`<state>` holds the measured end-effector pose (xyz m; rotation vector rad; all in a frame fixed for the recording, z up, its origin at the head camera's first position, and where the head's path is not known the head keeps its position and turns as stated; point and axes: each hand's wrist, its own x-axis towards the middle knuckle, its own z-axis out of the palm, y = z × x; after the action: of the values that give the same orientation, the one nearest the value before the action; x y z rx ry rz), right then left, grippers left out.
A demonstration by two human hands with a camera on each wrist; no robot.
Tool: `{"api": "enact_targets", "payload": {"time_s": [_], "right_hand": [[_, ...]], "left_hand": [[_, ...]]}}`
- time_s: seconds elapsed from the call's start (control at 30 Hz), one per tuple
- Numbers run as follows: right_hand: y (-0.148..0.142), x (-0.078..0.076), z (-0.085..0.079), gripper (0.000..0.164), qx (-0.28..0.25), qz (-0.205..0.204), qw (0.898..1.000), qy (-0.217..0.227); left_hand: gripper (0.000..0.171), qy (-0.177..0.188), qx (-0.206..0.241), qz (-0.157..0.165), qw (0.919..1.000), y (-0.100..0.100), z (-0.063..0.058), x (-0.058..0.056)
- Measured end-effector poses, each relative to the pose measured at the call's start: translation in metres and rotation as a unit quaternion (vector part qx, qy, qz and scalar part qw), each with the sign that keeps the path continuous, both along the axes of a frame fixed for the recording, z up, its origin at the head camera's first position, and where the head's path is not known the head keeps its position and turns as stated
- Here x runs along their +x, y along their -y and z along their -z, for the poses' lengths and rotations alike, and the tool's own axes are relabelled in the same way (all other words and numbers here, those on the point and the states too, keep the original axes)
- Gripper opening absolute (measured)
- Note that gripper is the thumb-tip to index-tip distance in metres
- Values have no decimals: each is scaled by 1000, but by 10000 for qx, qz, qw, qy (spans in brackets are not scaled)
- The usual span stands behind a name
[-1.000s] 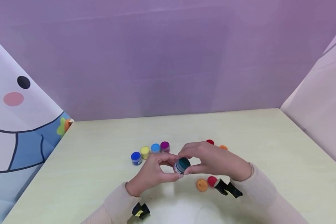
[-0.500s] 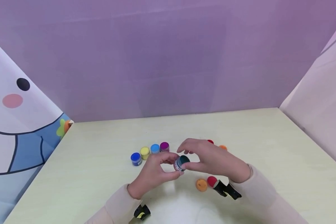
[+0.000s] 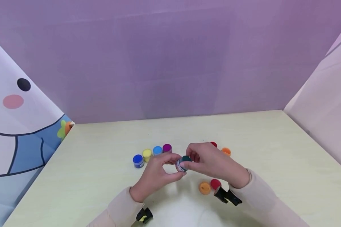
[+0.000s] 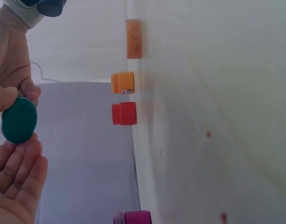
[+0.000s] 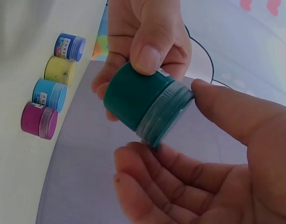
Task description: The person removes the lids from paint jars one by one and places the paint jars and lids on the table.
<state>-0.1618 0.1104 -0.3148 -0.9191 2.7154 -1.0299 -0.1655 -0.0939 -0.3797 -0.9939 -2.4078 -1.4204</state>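
Note:
My left hand (image 3: 159, 173) holds a small paint jar (image 5: 139, 95) of dark green paint by its body, raised over the table and tilted. My right hand (image 3: 211, 160) is at the jar's clear ridged lid (image 5: 165, 114). In the right wrist view its thumb and fingertips pinch the lid's rim from opposite sides. The left wrist view shows a flat round teal end (image 4: 20, 120) of the jar between the fingers. Whether the lid is loose cannot be told.
Blue (image 3: 138, 160), yellow (image 3: 147, 154), light blue (image 3: 157, 150) and magenta (image 3: 167, 148) jars stand left of centre. Red (image 4: 124, 113) and orange (image 4: 123, 82) jars stand behind my right hand. Orange (image 3: 205, 188) and red (image 3: 215, 183) round pieces lie nearer, by the right wrist.
My right fingers have let go of the lid, opened out and come back onto it. The left hand keeps hold of the jar, which tilts slightly more.

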Motion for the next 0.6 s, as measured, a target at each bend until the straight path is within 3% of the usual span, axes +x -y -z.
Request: {"api": "enact_targets", "payload": {"time_s": [0.33,0.6], "right_hand": [[0,-3,-6,17,45,-437,9988,-232],[-6,-6,-10,25,360,-1119,9899,-792]], "left_hand": [[26,-85,-41,29,10000,1,-4,-1],[29,245,-4,124,9996,1,-9,0]]}}
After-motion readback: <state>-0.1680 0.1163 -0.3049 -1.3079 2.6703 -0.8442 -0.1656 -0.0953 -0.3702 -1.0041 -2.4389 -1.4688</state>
